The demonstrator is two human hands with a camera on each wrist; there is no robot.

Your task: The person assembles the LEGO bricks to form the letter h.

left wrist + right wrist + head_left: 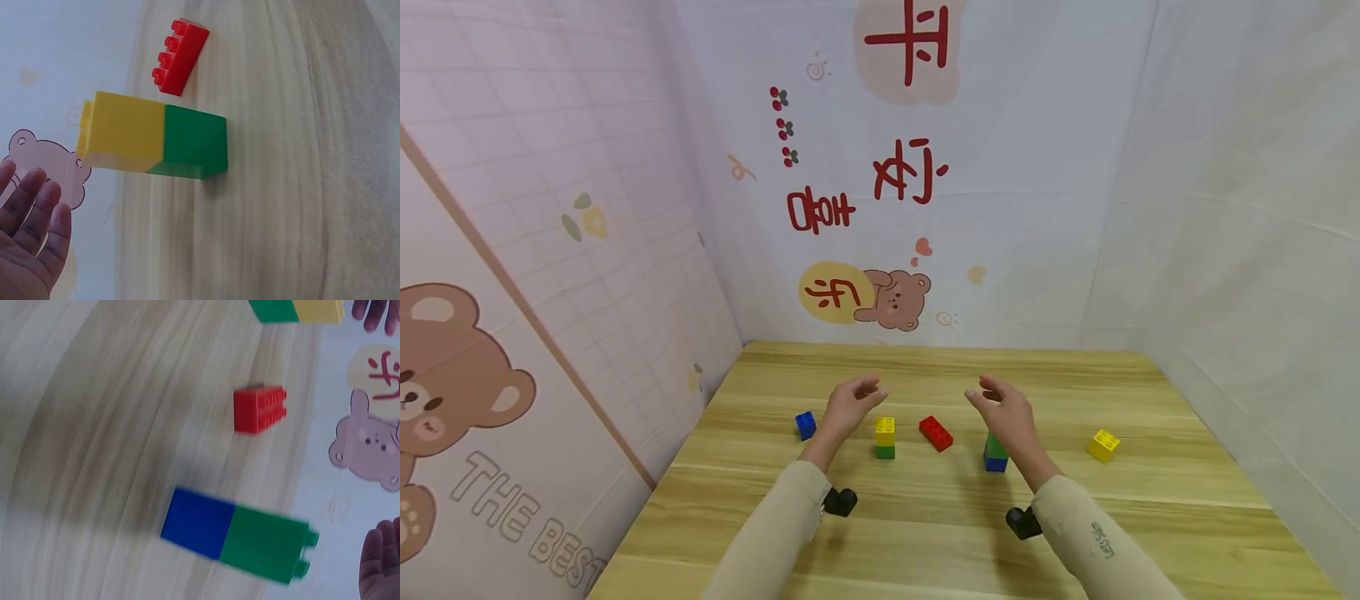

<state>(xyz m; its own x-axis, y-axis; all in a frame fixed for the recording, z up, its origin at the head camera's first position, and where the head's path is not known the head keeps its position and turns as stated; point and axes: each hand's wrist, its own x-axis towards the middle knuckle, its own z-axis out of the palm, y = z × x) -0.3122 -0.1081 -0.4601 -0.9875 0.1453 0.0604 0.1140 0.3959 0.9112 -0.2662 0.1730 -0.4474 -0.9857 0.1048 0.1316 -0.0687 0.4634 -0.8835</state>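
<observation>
The left hand (852, 405) and right hand (1008, 412) hang empty below the frame's centre, fingers loosely bent. A low sweep of either could topple the yellow-green stack (885, 437), just right of the left hand, or the green-blue stack (996, 455), partly hidden by the right; a careless fingertip could skid the red brick (936, 433) between them, lower centre.

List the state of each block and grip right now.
Left grip: hovering, empty
Right grip: hovering, empty
Yellow-and-green stack: upright, yellow on top
Green-and-blue stack: upright, green on top
Red block: separate, studs up
Single blue block: separate
Single yellow block: separate
</observation>
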